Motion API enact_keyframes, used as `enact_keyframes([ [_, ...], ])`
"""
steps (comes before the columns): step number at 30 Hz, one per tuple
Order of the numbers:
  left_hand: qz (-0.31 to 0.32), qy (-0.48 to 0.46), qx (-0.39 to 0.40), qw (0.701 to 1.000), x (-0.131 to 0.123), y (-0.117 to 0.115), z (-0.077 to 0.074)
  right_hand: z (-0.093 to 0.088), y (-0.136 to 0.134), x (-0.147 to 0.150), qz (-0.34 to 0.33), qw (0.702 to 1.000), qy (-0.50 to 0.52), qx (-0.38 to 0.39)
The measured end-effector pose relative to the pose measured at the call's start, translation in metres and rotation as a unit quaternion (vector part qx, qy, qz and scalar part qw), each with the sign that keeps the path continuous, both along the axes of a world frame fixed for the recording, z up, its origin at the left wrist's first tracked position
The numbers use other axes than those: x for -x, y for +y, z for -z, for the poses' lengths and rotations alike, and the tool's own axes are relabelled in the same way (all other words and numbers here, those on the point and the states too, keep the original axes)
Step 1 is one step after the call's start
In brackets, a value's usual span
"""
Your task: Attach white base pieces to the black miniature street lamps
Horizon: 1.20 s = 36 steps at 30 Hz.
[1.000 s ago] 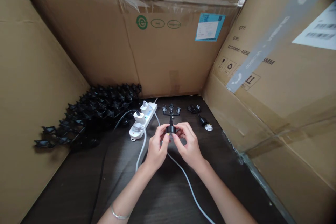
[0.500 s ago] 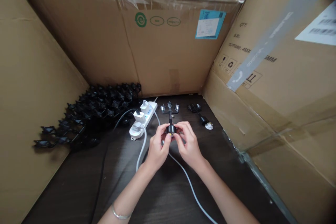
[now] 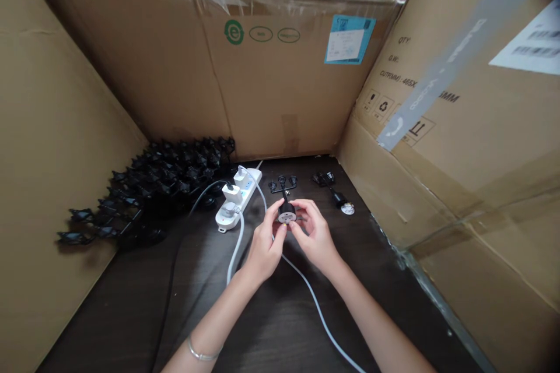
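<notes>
Between both hands is a small black model street lamp (image 3: pixel 286 208) with three lantern heads pointing away from me. Its round base is tipped so the pale underside disc faces me. My left hand (image 3: pixel 266 239) grips the base from the left, thumb at its lower edge. On the other side my right hand (image 3: pixel 314 236) closes its fingers and thumb round the base. A second black model lamp (image 3: pixel 336 197) lies on its side to the right, a pale round disc (image 3: pixel 347 208) at its base end.
A white power strip (image 3: pixel 227 220) with plugs stands left of my hands, and a white cable (image 3: pixel 312 297) runs past them. Many black lamps (image 3: pixel 175 178) are heaped at the left. Cardboard box walls (image 3: pixel 280 87) enclose the dark table (image 3: pixel 262 326) at the back and sides.
The held lamp has tilted, so its pale underside now shows and its lantern heads have dipped away. Both hands have kept their hold on the base.
</notes>
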<state>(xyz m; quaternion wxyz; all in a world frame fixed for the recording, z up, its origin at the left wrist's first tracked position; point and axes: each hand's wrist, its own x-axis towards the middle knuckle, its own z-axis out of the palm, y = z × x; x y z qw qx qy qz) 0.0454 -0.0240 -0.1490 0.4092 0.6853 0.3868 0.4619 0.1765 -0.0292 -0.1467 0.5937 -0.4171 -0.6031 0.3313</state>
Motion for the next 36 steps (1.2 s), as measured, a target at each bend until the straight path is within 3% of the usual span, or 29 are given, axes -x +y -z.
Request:
enact_keyframes([
  [8, -0.02, 0.043, -0.021, 0.999, 0.002, 0.001, 0.002, 0.003, -0.001, 0.0, -0.015, 0.998, 0.035, 0.04],
  [12, -0.015, 0.021, -0.01, 1.0, 0.002, 0.002, 0.001, 0.003, -0.001, -0.002, -0.024, 0.998, 0.03, 0.054],
  [18, 0.004, 0.002, 0.018, 1.0, 0.001, 0.001, 0.003, 0.004, 0.0, -0.007, 0.001, 0.999, -0.004, 0.048],
  [25, -0.03, 0.042, -0.004, 0.999, 0.001, 0.002, 0.001, 0.01, 0.001, -0.003, 0.013, 0.999, -0.005, 0.037],
  [36, -0.013, 0.002, 0.002, 1.0, 0.002, 0.004, 0.0, -0.004, -0.006, -0.001, 0.0, 1.0, -0.022, 0.019],
])
